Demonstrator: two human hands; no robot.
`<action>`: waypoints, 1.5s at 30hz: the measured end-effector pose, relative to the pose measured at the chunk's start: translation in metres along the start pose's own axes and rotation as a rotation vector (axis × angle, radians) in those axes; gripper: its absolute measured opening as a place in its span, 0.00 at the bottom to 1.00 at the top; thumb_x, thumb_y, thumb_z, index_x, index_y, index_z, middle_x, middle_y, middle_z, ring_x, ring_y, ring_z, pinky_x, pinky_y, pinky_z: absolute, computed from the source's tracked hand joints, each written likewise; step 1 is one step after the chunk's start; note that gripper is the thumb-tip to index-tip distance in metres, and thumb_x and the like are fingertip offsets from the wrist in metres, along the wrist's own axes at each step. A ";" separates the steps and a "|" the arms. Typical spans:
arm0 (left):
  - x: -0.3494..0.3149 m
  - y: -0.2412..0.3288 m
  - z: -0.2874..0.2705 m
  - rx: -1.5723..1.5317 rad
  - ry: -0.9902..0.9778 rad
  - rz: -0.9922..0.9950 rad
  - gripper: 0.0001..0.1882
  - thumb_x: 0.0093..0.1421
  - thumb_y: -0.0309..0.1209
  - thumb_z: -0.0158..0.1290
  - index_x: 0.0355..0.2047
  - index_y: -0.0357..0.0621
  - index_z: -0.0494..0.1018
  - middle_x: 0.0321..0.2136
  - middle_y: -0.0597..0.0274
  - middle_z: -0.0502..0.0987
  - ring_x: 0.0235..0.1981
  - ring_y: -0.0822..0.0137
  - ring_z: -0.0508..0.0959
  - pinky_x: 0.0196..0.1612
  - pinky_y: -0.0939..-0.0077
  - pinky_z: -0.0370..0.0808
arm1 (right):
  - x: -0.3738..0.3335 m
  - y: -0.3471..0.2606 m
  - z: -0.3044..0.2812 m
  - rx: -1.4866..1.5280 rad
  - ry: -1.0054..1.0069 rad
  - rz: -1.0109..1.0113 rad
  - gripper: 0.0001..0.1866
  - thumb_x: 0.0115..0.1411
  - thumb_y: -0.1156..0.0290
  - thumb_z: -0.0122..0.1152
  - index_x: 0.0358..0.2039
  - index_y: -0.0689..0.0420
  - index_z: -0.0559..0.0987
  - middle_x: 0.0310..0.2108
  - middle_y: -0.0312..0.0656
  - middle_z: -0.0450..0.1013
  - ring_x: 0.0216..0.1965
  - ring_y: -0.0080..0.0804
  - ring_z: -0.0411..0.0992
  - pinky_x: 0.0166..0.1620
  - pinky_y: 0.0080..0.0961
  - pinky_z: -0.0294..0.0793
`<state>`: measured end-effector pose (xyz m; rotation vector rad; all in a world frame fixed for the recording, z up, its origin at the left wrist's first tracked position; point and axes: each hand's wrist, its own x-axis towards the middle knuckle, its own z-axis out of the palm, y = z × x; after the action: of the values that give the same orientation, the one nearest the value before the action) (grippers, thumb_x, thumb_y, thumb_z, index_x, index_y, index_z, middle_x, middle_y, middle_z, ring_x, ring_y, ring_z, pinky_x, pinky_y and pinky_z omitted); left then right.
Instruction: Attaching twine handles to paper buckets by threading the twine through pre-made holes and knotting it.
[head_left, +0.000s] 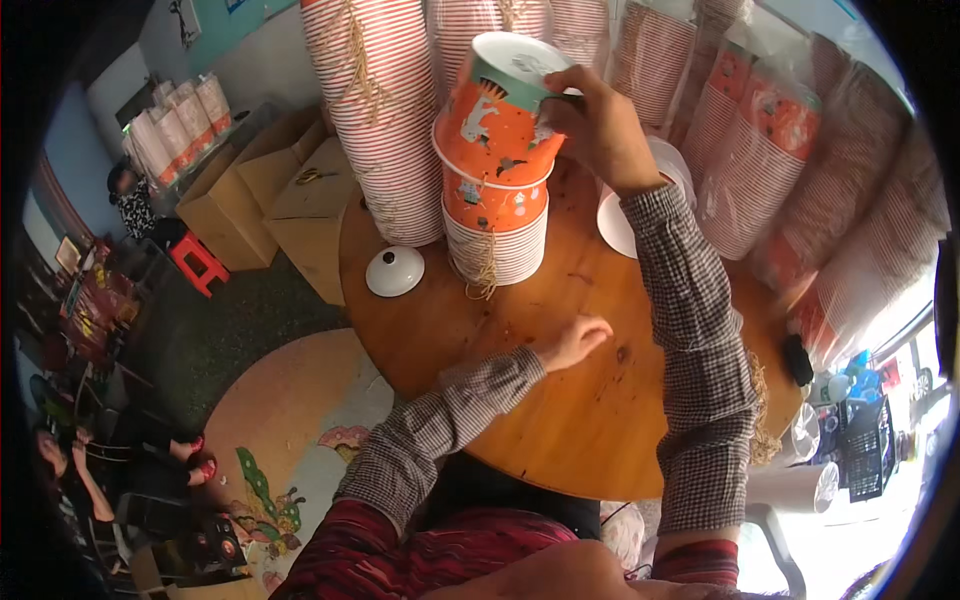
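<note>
My right hand (605,125) grips the base edge of an orange paper bucket (505,125) with a green band and white animal prints. That bucket is upside down and slightly tilted, over another orange bucket (490,200) that tops a short nested stack (500,245) tied with string. Low over the wooden table's middle, my left hand (578,343) is apart from the stack, its fingers curled in and nothing visible in them. A white lid with a black knob (394,270) lies left of the short stack.
A tall stack of paper buckets (375,130) rises at the left of the round table (560,420). Plastic-wrapped bucket stacks (755,160) crowd the back right. Brown string (763,405) hangs at the right edge. Cardboard boxes (310,200), a red stool (198,262) and people are further left.
</note>
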<state>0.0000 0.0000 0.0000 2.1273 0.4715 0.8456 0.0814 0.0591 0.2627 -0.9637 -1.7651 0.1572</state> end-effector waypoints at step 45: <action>0.033 -0.027 -0.016 0.062 0.086 -0.030 0.13 0.58 0.28 0.53 0.43 0.38 0.72 0.33 0.56 0.78 0.33 0.64 0.78 0.38 0.73 0.74 | -0.176 0.196 -0.047 0.104 0.815 0.355 0.13 0.58 0.76 0.56 0.45 0.61 0.72 0.37 0.37 0.71 0.35 0.24 0.70 0.42 0.24 0.71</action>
<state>0.0114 0.0444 -0.0002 2.1406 0.5801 0.9192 0.2428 0.0563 0.0490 -1.0591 -0.8307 0.0622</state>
